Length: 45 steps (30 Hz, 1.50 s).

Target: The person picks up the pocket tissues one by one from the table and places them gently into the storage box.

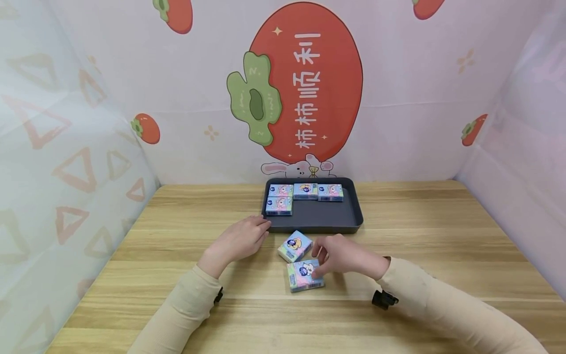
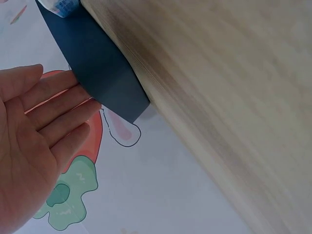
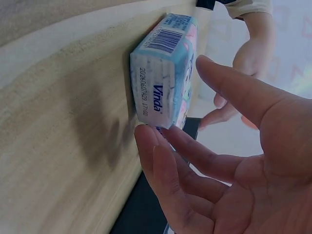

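Two Vinda tissue packs lie on the table in the head view: a nearer pack with a white character (image 1: pixel 300 281) and, behind it, a tilted pack with a yellow character (image 1: pixel 294 246). My right hand (image 1: pixel 347 255) hovers at the nearer pack's right side, thumb over its top. In the right wrist view the fingers (image 3: pixel 190 170) are spread around the pack's end (image 3: pixel 156 87) without pinching it. My left hand (image 1: pixel 240 238) has straight fingers at the front left corner of a dark tray (image 1: pixel 327 216); whether they touch it I cannot tell.
Inside the tray several tissue packs (image 1: pixel 305 191) line the back and left side. The tray stands at the back of the wooden table (image 1: pixel 420 221), against a printed cloth backdrop (image 1: pixel 398 147). Cloth walls enclose both sides.
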{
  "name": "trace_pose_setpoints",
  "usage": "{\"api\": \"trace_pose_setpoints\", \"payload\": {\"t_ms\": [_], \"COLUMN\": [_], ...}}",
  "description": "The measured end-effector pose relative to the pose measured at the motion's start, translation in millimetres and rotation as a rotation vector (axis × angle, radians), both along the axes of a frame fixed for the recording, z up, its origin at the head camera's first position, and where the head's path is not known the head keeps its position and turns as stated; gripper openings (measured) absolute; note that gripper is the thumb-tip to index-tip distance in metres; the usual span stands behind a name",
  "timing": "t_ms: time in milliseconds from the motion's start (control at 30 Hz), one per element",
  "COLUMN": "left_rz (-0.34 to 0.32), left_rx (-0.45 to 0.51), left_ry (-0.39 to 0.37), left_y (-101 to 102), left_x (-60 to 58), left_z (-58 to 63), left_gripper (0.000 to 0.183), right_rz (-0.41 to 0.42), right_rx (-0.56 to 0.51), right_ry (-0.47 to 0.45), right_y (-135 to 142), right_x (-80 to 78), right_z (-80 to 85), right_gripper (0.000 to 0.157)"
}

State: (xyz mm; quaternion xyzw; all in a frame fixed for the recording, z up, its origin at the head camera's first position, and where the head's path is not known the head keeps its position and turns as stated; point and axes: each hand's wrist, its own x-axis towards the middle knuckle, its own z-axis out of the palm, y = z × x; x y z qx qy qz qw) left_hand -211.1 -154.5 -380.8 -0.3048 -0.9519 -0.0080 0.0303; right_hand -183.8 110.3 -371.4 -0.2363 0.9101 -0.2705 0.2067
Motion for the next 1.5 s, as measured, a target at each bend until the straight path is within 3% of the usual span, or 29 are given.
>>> {"api": "trace_pose_setpoints", "payload": {"t_ms": [433,1033,1300,1500], "left_rz": [-0.021,-0.019,-0.014,-0.011], "left_rx": [0.012,0.013,0.012,0.008], "left_ry": [0.027,0.02,0.024,0.021], "left_y": [-1,-1,-2,-2], "left_x": [0.3,0.8,0.2,-1.2], "left_z": [-0.2,1.0,0.0,-1.7], "left_gripper": [0.035,0.035,0.035,0.035], "right_rz": [-0.022,-0.021,-0.031,-0.052], "right_rx": [0.093,0.065,0.042,-0.046], "right_ry": [-0.015,-0.049,-0.095,-0.199], "right_y": [-8,-8,-6,0], "right_x": [-0.8,-3.5,-4.5,-4.4], "right_z": [-9.3,-15.1,-18.2,-17.0], "right_gripper": [0.039,0.036,0.037,0.028]}}
